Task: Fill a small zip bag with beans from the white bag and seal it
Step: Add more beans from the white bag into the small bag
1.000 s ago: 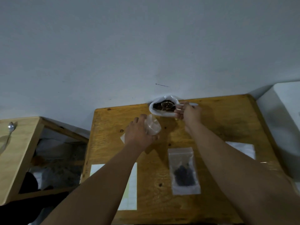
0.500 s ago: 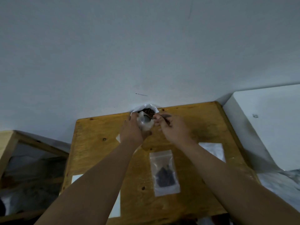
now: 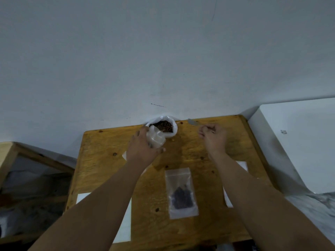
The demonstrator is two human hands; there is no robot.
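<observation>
Zip bag (image 3: pixel 155 140) in left-hand fingers (image 3: pixel 143 132), spoon (image 3: pixel 193 122) apparently in right.

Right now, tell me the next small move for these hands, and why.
Probably bring the right hand with its spoon back left and dip it into the white bag. The spoon sits out to the right of the bag, seemingly empty, while the left hand holds the small zip bag open beside the beans.

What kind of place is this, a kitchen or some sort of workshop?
Probably a plain packing or work corner rather than a kitchen: a bare plywood table pushed against a blank painted wall, with a white bag of beans and a small filled zip bag lying on it.
</observation>
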